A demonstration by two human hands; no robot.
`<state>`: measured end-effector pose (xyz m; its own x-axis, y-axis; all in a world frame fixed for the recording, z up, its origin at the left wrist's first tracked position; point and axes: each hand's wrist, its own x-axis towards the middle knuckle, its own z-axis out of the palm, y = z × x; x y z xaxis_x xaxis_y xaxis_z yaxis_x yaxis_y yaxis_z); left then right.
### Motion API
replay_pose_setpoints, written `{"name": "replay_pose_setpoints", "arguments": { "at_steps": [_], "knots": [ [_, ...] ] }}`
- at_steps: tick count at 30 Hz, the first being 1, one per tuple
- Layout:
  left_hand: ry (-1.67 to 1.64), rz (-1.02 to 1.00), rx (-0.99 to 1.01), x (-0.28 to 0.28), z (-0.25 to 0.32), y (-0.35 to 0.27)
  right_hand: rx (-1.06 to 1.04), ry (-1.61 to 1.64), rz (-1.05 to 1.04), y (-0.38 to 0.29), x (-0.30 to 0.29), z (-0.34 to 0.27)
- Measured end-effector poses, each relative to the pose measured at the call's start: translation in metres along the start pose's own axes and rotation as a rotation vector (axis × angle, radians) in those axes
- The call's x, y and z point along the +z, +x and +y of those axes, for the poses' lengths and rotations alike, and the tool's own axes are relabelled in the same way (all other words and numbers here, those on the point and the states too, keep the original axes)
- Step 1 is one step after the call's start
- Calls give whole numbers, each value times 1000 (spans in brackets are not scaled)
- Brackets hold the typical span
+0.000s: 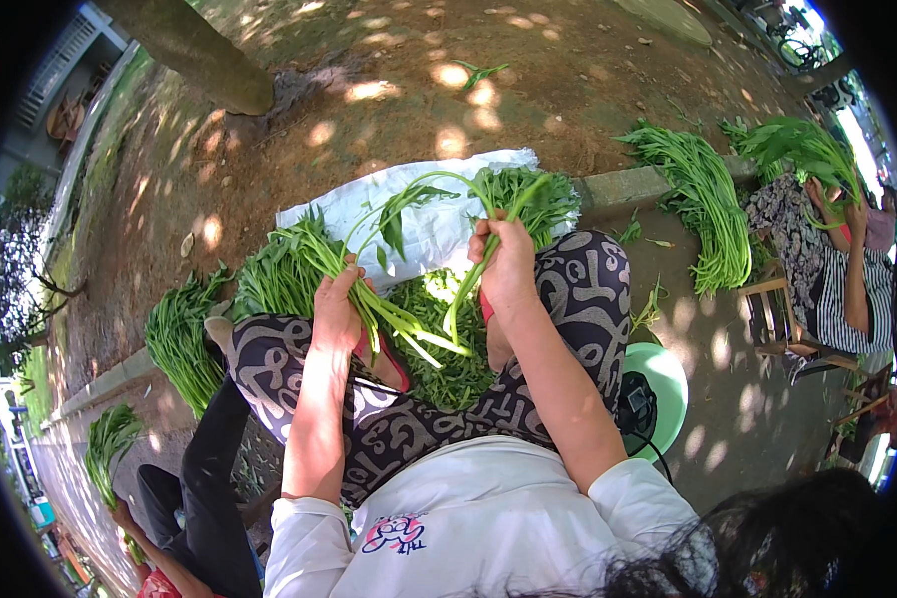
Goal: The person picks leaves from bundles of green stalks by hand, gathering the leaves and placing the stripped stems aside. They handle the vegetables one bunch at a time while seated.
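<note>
My left hand (338,305) grips a bunch of long green leafy stems (389,310), their cut ends pointing down and right. Closed around a few more stems (460,299) is my right hand (504,258), raised to the right of the left one. One thin stem arches between the two hands. Below them, between my feet, lies a pile of loose green leaves (448,374). A white woven sheet (411,202) is spread beyond the hands, with a leafy bundle (527,198) on its right part. Another bundle (276,280) rests by my left knee.
More stem bundles lie at the left (187,336) and right (710,209) along a concrete curb (628,187). A pale green basin (669,389) holding a black device (635,404) stands by my right thigh. Co-workers sit on both sides, near a wooden chair (774,299). A tree trunk (209,60) rises ahead.
</note>
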<state>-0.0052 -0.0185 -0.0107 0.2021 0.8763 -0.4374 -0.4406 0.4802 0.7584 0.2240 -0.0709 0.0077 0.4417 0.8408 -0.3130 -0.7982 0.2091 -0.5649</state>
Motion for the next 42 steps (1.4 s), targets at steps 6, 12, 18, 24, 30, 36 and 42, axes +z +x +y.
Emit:
{"name": "replay_pose_setpoints", "arguments": {
  "at_steps": [6, 12, 18, 24, 30, 36, 42],
  "knots": [
    [81, -45, -24, -2, -6, 4, 169, -208, -74, -7, 12, -2],
    [24, -200, -161, 19, -5, -9, 297, -569, -389, -26, 6, 41],
    [67, -313, -290, 31, -5, -13, 246, -844, -428, -29, 4, 59],
    [96, -431, -279, 26, -10, -12, -112, -1278, -384, -37, 11, 55],
    [102, -400, -292, 25, -11, -9, -65, -1100, -375, -22, -5, 65],
    [101, -314, -187, 15, -11, -7, 235, -791, -329, -27, 8, 45],
    [168, -136, -144, 6, -14, 0, 265, -512, -268, -20, 7, 30]
  ]
}}
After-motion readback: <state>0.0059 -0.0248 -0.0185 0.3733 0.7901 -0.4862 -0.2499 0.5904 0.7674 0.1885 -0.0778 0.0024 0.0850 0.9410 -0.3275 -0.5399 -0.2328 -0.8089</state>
